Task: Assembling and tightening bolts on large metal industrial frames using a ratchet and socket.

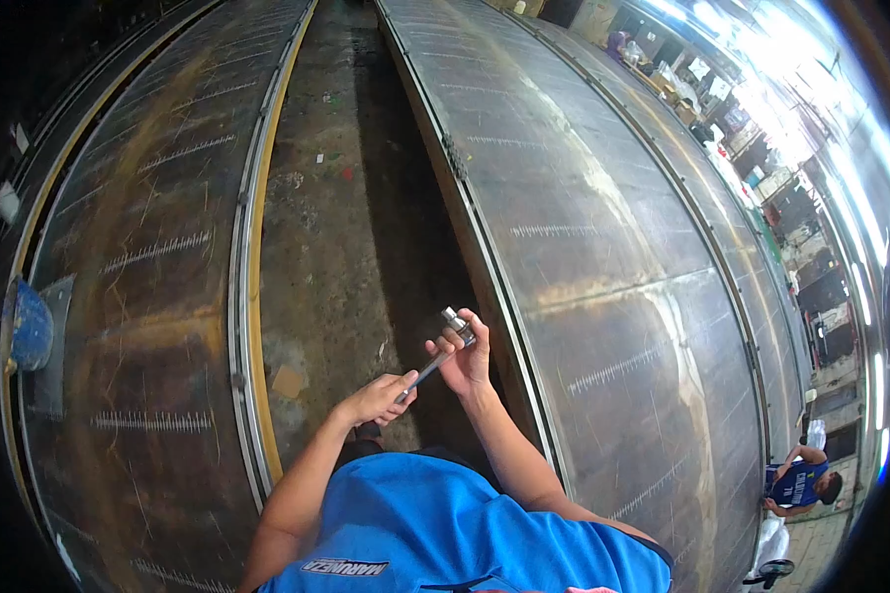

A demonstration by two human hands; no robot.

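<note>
A metal socket wrench is held across the front of my body, over the floor between two long tables. My left hand is closed round the lower end of its handle. At the upper end, the fingers of my right hand wrap round the wrench's head, and a shiny cylindrical socket sticks up past them. Part of the head is hidden behind my fingers. Both hands are held apart from the tables.
A long dark table with a metal rail runs along my left, bearing a blue bucket. Another long table lies close on my right. Cardboard rests on the floor. A person stands at the far right.
</note>
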